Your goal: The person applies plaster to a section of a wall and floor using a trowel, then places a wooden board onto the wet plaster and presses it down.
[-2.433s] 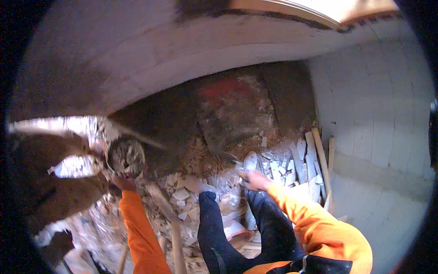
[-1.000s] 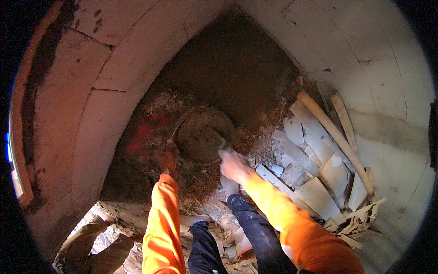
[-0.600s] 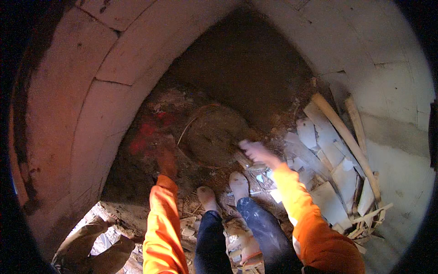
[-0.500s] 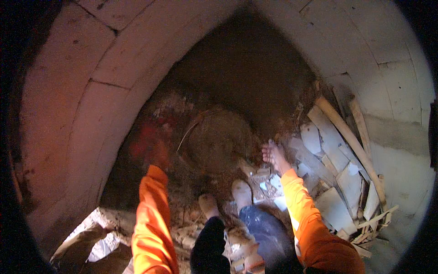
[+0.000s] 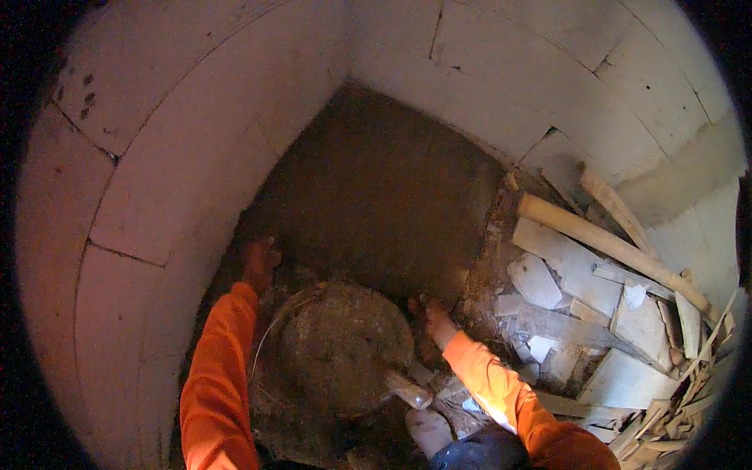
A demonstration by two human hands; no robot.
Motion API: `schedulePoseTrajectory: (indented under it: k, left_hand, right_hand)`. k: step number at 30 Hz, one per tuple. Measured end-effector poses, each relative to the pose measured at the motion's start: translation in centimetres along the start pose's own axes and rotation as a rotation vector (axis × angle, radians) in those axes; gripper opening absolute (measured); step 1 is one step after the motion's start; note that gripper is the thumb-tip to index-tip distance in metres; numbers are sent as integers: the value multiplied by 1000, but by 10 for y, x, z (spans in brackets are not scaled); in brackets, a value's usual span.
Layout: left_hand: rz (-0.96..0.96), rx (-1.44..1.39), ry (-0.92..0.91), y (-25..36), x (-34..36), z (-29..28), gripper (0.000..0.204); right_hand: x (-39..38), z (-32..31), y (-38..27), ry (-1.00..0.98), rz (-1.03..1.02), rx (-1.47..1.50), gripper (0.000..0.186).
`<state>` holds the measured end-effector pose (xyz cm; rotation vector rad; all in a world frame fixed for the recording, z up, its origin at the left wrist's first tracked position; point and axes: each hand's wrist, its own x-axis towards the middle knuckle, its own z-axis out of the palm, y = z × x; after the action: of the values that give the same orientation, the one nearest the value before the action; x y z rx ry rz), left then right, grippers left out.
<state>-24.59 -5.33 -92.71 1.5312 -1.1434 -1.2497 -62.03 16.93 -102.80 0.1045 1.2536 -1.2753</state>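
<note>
A round, shallow pan (image 5: 337,345), coated in dark, earthy material, sits on the ground in front of me. A short rod-like handle (image 5: 409,389) with a shiny end lies over its near right edge. My left hand (image 5: 258,262) is beyond the pan's far left rim, near the left wall; it is dim and its finger pose is unclear. Close to the pan's right rim is my right hand (image 5: 429,315), its fingers partly bent and apart, with nothing visible in them. Past both hands spreads a smooth, dark floor patch (image 5: 376,180) reaching into the corner.
Pale block walls, left (image 5: 180,149) and right (image 5: 509,63), meet at the far corner. At right lies a heap of broken boards (image 5: 568,270), with a long wooden pole (image 5: 611,243) across it and thin splintered strips (image 5: 674,423) nearer me. My shoe (image 5: 429,431) is beside the pan.
My view has tipped toward the far corner, so the pan appears lower. My right hand has come closer to the pan's rim, and my left hand has reached farther forward along the left wall.
</note>
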Motion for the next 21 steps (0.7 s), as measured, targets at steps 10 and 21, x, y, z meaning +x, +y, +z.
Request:
schedulePoseTrajectory:
  k: [10, 21]
  left_hand:
    - [-259, -490, -63, -46, 6, -51, 14]
    - [429, 276, -239, -61, 21, -88, 24]
  right_hand:
    - [-65, 72, 16, 112, -192, 106, 14]
    - [-65, 46, -2, 231, -27, 258, 26]
